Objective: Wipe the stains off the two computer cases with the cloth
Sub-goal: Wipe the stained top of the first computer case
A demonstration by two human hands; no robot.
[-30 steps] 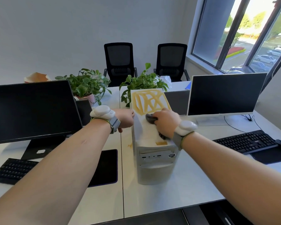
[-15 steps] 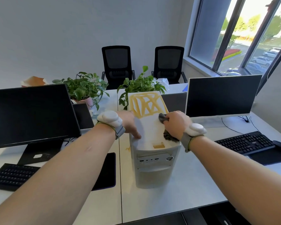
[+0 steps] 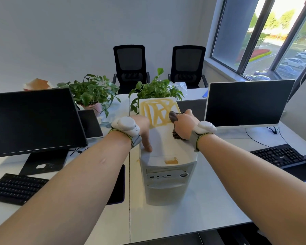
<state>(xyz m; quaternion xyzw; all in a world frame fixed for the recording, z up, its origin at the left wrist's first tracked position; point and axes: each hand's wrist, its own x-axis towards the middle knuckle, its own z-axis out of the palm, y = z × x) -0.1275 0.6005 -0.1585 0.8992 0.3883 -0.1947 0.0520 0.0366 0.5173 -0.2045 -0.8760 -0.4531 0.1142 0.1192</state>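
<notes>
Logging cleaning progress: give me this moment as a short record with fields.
case: white tower upright on desk
stains: yellow scribble on far top; small yellow patch near front edge
cloth: dark, at scribble's right edge
right hand: grips cloth
left hand: rests on case top, left side
second case: not visible

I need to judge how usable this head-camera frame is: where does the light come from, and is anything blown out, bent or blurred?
Head view: daylight enters through the window at upper right, where the outdoor scene is overexposed; the arms cast soft shadows on the computer case; wide-angle distortion bows the window frame and stretches the forearms; the yellow stain, cloth and both hands stay sharp.
</notes>
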